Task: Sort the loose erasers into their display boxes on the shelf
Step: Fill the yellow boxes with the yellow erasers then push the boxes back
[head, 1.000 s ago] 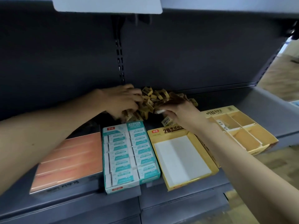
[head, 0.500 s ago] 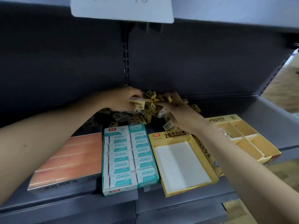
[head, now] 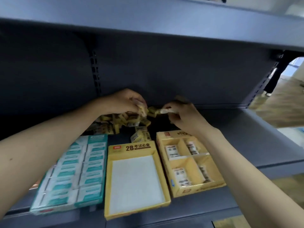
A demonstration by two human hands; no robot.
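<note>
The middle yellow display box (head: 137, 180) bears the only print that reads clearly: "2B" in bold dark characters on its raised back flap, followed by four Chinese characters, 考试必备, with a finer line beneath them too small to read; left of that sits a small red logo patch whose lettering is blurred; the divided yellow box (head: 190, 163) carries a like red patch and dark print on its back flap, partly hidden and unreadable; labels on the teal box (head: 72, 175) and on the loose erasers (head: 125, 120) are smeared beyond reading.
</note>
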